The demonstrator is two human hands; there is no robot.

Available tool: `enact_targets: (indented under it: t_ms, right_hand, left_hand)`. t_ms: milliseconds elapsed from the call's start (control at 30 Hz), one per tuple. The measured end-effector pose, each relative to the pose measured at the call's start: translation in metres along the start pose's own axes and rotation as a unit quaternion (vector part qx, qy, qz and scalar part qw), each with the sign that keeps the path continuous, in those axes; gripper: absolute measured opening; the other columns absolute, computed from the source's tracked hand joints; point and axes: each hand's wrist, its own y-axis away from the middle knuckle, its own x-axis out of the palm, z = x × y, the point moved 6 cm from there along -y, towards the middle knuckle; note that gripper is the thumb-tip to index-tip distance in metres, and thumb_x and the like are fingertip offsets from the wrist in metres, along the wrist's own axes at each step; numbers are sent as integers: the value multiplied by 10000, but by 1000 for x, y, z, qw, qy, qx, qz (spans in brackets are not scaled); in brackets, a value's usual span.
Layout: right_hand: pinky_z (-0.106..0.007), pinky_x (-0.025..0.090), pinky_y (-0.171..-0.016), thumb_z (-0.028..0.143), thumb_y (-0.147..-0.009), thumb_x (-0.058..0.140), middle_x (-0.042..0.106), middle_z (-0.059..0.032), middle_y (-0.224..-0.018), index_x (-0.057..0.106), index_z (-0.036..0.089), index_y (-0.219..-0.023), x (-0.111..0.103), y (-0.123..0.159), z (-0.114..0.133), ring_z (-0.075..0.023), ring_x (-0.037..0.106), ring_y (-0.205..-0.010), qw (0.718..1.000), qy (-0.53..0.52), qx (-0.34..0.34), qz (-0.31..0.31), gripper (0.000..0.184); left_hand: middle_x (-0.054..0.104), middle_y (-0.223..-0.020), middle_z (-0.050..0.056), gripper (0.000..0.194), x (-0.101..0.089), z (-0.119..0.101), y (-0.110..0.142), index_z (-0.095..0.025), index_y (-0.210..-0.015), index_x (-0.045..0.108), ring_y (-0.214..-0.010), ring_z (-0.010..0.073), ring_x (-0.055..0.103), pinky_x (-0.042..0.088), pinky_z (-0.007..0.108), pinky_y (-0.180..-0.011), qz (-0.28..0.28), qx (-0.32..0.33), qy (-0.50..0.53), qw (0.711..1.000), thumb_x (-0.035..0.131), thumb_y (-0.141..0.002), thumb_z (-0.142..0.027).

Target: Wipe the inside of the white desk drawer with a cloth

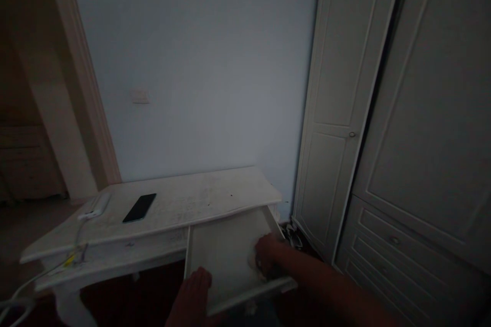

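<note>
A white drawer [220, 248] is pulled out from the right part of a worn white desk [192, 198]. My left hand [195, 285] lies at the drawer's left side, its fingers curled over the top of the side wall. Inside the drawer, near its right front corner, my right hand [268, 251] is closed and blurred by motion. A pale, cloth-like piece [251, 259] shows under its fingers, touching or just above the drawer bottom. Most of that piece is hidden by the hand.
A dark phone [139, 208] and a white power strip [95, 206] lie on the desk's left part; a white cable [28, 283] hangs off that end. At the right stands a tall wardrobe [333, 112]. Shoes [293, 235] sit on the floor between desk and wardrobe.
</note>
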Motion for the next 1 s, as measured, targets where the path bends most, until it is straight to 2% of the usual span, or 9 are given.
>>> enact_targets:
  t_ms: [67,133,333,433,567,700,767,867,1000]
  right_hand:
    - [-596,574,-1022,258,-417,994,844,-212,-1086,846,193,-827,-8,3,-18,-456,788,-1093,1000,21,4,1,440]
    - [-560,567,-1042,274,-522,966,823,-223,-1184,855,186,-956,-15,3,-23,-445,765,-1165,1000,30,7,-4,456]
    - [-455,561,-1013,338,-907,672,717,-252,-1374,730,135,-1310,-36,-12,-14,-367,724,-1250,993,-2,77,-85,455]
    - [-447,552,-981,346,-885,673,684,-257,-1392,616,114,-1447,-40,-14,-8,-373,714,-1233,992,-21,75,-96,611]
    - [-476,480,-1089,413,-826,727,604,-198,-1523,540,221,-1550,-46,2,-3,-394,631,-1334,995,-29,0,-95,771]
    - [-584,426,-1142,476,-927,630,451,-217,-1684,472,304,-1628,-45,34,-8,-462,539,-1443,995,-16,-46,-92,739]
    - [-566,466,-1103,461,-979,565,552,-220,-1595,491,300,-1619,-37,46,-14,-438,617,-1366,997,-16,-47,-63,665]
    - [-530,506,-1066,383,-932,648,660,-198,-1471,543,314,-1590,-18,51,-20,-412,678,-1295,998,-22,-56,-1,670]
    - [-480,505,-1097,265,-929,633,614,-169,-1566,540,340,-1601,-9,37,-22,-359,663,-1354,997,-49,-47,-32,683]
  left_hand:
    - [740,-1428,174,773,1,-2,0,-227,-1395,688,-1290,378,718,603,462,-1065,-5,6,-2,1000,839,-808,-707]
    - [738,-1431,174,770,0,-4,0,-227,-1392,696,-1309,388,706,596,473,-1076,-7,-1,-4,1000,835,-810,-713]
    - [724,-1467,138,721,-2,-6,-2,-268,-1423,694,-1331,367,698,582,459,-1107,40,-18,30,999,832,-839,-668]
    - [737,-1441,150,727,-3,-4,-1,-252,-1417,700,-1319,361,709,587,455,-1099,38,-9,34,999,795,-862,-712]
    - [742,-1436,144,795,-6,-6,-1,-244,-1464,650,-1304,347,718,592,445,-1080,6,22,11,1000,796,-853,-731]
    - [782,-1366,110,794,-7,-12,-2,-260,-1402,667,-1221,329,751,601,427,-1037,-44,24,-14,999,876,-770,-692]
    - [791,-1343,99,798,-7,-14,-2,-277,-1376,669,-1205,330,750,591,440,-1044,-59,6,-15,998,902,-728,-682]
    - [786,-1354,92,796,-7,-18,-2,-293,-1389,655,-1217,329,741,572,448,-1062,-72,-2,-16,997,875,-745,-706]
    - [771,-1379,91,734,-5,-17,-5,-306,-1382,671,-1256,325,720,555,443,-1083,-33,-16,-10,999,819,-803,-731]
